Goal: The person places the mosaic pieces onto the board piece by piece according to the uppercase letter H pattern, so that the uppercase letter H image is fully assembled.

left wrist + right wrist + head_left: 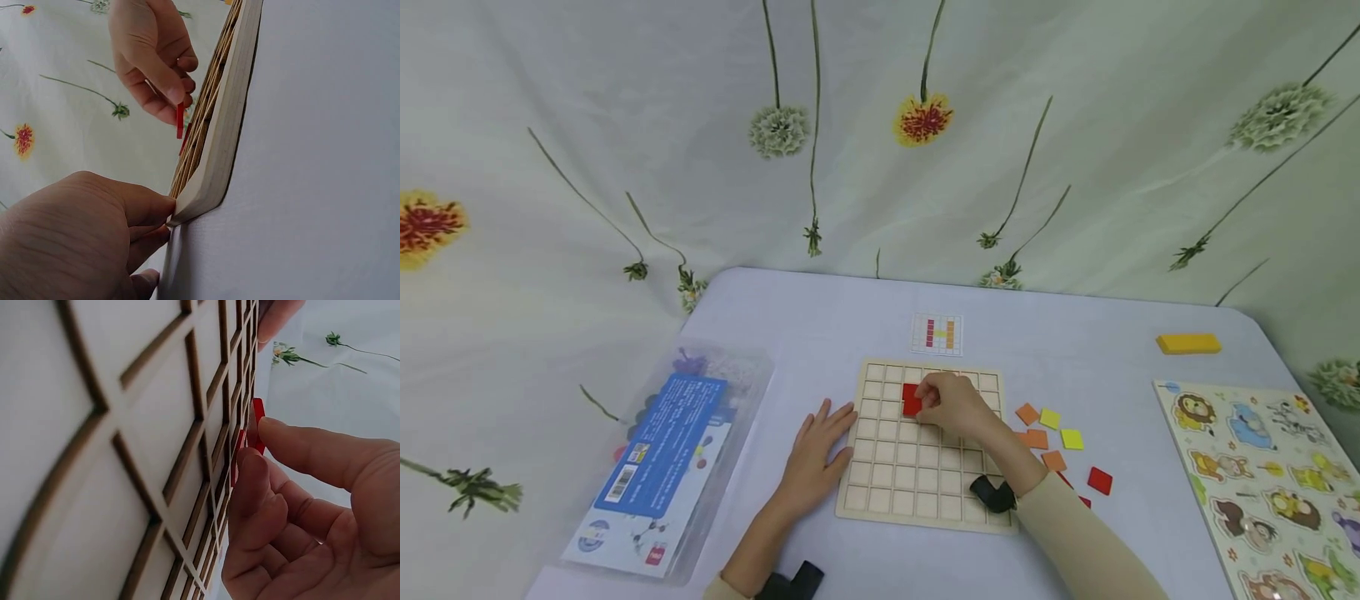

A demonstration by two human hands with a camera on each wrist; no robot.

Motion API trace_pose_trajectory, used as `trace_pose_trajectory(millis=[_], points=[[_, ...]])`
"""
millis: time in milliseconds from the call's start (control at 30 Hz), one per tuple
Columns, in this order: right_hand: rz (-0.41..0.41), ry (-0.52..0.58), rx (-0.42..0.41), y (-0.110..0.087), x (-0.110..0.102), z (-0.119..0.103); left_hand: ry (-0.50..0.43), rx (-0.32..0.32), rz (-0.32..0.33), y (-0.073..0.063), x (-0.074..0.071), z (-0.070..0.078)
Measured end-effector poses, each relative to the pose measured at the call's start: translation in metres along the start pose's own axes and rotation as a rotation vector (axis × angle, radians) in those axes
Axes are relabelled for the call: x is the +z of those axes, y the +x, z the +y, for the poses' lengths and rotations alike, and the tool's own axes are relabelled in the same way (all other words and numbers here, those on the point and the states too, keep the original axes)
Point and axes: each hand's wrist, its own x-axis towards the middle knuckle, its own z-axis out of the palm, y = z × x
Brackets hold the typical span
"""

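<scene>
A wooden grid board (895, 478) lies on the table. Between thumb and fingers, my right hand (957, 406) pinches a square red tile (260, 428), tilted on edge close over the board's upper part. Right beside it, another red tile (237, 457) sits at the grid. My left hand (817, 454) rests at the board's left side with fingers extended, fingertips touching its edge; the left wrist view has them at the rounded corner. Above the board lies a small pattern card (937, 334) with red, yellow and orange squares.
Loose orange tiles (1037, 439), yellow tiles (1072, 439) and red tiles (1100, 480) lie right of the board. A clear plastic case (748, 392) with a blue label stands left. At the right are a yellow block (1188, 343) and an animal picture board (1247, 467).
</scene>
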Motion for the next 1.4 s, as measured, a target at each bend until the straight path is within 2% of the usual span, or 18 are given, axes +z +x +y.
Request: trace_pose_trajectory(millis=[567, 900, 1033, 1167, 1400], points=[[0.006, -0.038, -0.003, 0.002, 0.008, 0.008, 0.002, -0.003, -0.014, 0.001, 0.003, 0.001], [0.022, 0.017, -0.021, -0.006, 0.002, 0.008, 0.01, 0.001, -0.011, 0.001, 0.003, 0.0], [0.045, 0.032, -0.057, -0.02, -0.011, 0.008, 0.007, -0.005, -0.011, 0.001, 0.004, 0.0], [0.094, 0.066, -0.113, -0.045, -0.029, 0.011, 0.014, -0.006, -0.011, 0.001, 0.003, -0.001], [0.285, 0.061, -0.225, -0.099, -0.061, 0.03, 0.01, -0.001, -0.005, 0.0, 0.002, -0.003]])
